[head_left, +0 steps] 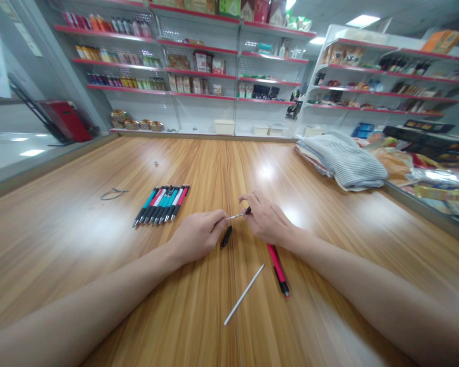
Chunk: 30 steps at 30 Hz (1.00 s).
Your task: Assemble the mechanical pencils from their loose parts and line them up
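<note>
wooden bench (80, 229) | row of teal and pink pens (161, 205) left of the hands; pink-and-black pen barrel (278, 270), white refill (244, 294), black pen piece (226, 236) just below | left hand (197, 235), right hand (268, 219): narrow pinch, both holding slim metal-tipped pen part (237, 215) between them, mid-air above the bench; steady fingertips suit so thin a part

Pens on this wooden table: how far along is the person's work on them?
Done: one pen lies apart, its pink-and-black barrel, white plastic rod and black cap separate. In hand: the left hand and right hand pinch a thin silver pen part. Remaining: the row of teal, pink and black pens lies assembled.
</note>
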Each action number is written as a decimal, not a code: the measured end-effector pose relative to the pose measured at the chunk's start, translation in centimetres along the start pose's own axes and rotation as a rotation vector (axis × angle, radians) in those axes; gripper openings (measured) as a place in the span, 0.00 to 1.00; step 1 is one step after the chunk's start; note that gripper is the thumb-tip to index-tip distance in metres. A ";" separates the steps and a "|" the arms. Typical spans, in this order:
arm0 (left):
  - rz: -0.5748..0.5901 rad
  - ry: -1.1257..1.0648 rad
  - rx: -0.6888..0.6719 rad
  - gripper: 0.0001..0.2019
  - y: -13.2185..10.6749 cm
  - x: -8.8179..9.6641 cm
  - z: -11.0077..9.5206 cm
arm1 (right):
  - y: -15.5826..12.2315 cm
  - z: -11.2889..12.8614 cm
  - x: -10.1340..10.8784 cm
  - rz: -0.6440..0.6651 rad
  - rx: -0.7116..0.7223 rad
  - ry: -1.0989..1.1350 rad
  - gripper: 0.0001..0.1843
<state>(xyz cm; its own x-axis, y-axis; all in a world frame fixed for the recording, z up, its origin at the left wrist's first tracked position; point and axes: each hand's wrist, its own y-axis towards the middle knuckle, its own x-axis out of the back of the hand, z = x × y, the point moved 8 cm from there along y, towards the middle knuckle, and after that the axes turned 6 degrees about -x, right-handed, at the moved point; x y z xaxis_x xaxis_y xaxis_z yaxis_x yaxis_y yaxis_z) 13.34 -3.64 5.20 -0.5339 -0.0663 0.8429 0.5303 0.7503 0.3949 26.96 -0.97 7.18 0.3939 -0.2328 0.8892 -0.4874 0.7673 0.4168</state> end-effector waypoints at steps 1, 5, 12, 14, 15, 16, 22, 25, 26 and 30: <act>0.002 0.001 -0.001 0.13 0.0 0.0 0.0 | 0.0 0.1 -0.1 0.002 0.001 -0.007 0.18; 0.002 0.010 0.010 0.13 0.0 0.0 0.0 | -0.1 0.2 -0.1 -0.007 0.003 -0.018 0.21; -0.038 -0.028 0.055 0.13 0.1 0.3 0.5 | -0.2 0.7 1.1 -0.046 0.076 0.060 0.24; -0.060 -0.047 0.058 0.13 0.0 0.5 0.6 | -0.3 0.8 1.2 -0.052 0.119 0.124 0.24; -0.071 -0.056 0.057 0.13 0.0 0.6 0.6 | -0.3 0.9 1.3 -0.058 0.138 0.154 0.24; -0.078 -0.065 0.054 0.13 0.0 0.6 0.6 | -0.3 0.9 1.3 -0.064 0.153 0.179 0.24; -0.080 -0.066 0.035 0.13 0.0 0.6 0.4 | -0.5 1.1 1.5 -0.103 0.238 0.261 0.22; -0.078 -0.054 0.022 0.13 0.1 0.5 0.4 | -0.8 1.6 1.7 -0.120 0.298 0.329 0.18; -0.079 -0.054 0.019 0.13 0.1 0.4 0.4 | -0.8 1.7 1.7 -0.124 0.314 0.348 0.17; -0.087 -0.071 0.021 0.11 0.0 0.3 0.6 | -0.8 1.7 1.6 -0.137 0.354 0.375 0.12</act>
<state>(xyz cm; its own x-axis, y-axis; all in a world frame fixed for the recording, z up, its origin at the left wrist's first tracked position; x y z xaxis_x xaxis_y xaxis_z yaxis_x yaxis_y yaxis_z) 12.80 -3.30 5.25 -0.6232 -0.0857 0.7773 0.4664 0.7571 0.4575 26.64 -3.03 8.57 0.6925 -0.0374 0.7205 -0.6194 0.4812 0.6203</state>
